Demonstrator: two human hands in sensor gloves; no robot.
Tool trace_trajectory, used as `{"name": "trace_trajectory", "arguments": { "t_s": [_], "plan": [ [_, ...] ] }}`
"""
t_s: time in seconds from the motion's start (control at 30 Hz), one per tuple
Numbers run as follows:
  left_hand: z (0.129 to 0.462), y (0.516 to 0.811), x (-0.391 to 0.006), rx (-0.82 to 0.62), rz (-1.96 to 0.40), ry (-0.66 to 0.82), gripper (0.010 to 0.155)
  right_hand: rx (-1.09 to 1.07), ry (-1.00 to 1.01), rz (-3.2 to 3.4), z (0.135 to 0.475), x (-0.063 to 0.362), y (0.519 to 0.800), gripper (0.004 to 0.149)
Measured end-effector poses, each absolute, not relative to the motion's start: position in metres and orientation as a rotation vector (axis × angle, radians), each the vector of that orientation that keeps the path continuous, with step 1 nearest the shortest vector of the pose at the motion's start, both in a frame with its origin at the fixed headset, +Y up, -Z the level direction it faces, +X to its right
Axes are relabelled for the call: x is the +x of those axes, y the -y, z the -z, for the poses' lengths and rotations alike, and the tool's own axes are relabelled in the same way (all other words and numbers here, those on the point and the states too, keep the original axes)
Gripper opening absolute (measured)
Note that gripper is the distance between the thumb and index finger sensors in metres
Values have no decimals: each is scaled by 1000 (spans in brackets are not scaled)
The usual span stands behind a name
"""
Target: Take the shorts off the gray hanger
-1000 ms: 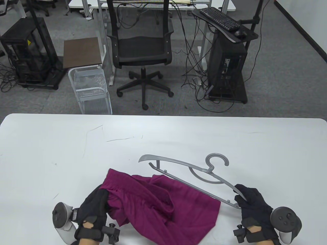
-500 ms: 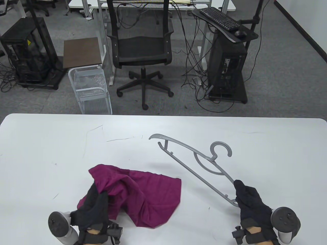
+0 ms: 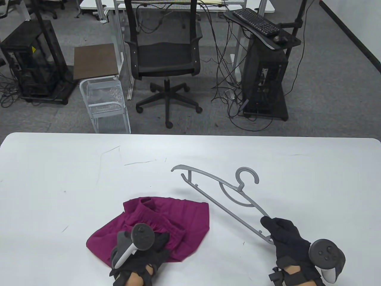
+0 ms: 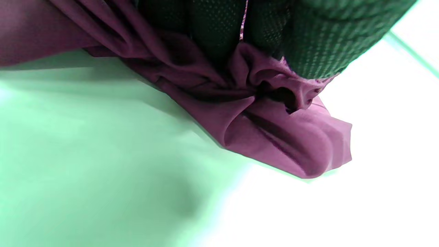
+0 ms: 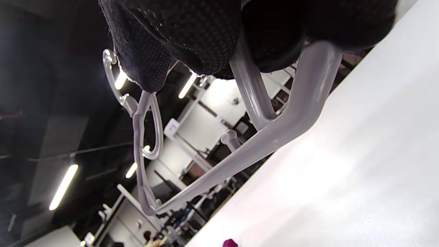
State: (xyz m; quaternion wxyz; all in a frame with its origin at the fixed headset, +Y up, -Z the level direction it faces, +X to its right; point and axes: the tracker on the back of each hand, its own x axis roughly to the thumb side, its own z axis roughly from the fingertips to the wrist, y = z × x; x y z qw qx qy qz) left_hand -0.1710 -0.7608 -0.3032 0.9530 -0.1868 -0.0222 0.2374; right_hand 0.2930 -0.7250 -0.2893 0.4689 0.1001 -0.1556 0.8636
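Left hand (image 3: 140,253) gripping bunched magenta shorts (image 3: 175,220), pressing them against the white table (image 3: 59,178). Right hand (image 3: 285,238) clenching one end of the gray hanger (image 3: 220,193), holding it tilted, right of the shorts and apart from them, hook pointing away from the shorts.

Magenta shorts (image 3: 166,220) crumpled on table, off hanger; bare gray hanger (image 3: 220,196) tilted, apart to right.

Matt magenta cloth shorts (image 3: 166,217), smooth gray plastic hanger (image 3: 220,193), smooth white table (image 3: 59,178).
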Motion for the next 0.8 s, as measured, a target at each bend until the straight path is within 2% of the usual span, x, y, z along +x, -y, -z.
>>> {"name": "trace_trajectory", "arguments": {
  "t_s": [0.2, 0.4, 0.53, 0.6, 0.8],
  "plan": [
    [303, 758, -179, -380, -563, 67, 69, 259, 341, -2120, 289, 291, 726, 55],
    [293, 731, -196, -62, -821, 84, 66, 334, 269, -2114, 290, 283, 726, 69],
    [281, 715, -211, 107, -1023, 95, 68, 136, 298, -2113, 289, 291, 729, 68],
    [278, 711, -216, 147, -1061, 84, 68, 20, 230, -2102, 291, 298, 736, 69],
    [281, 718, -223, 117, -1082, 50, 68, -177, 18, -2094, 299, 308, 761, 75]
  ]
}}
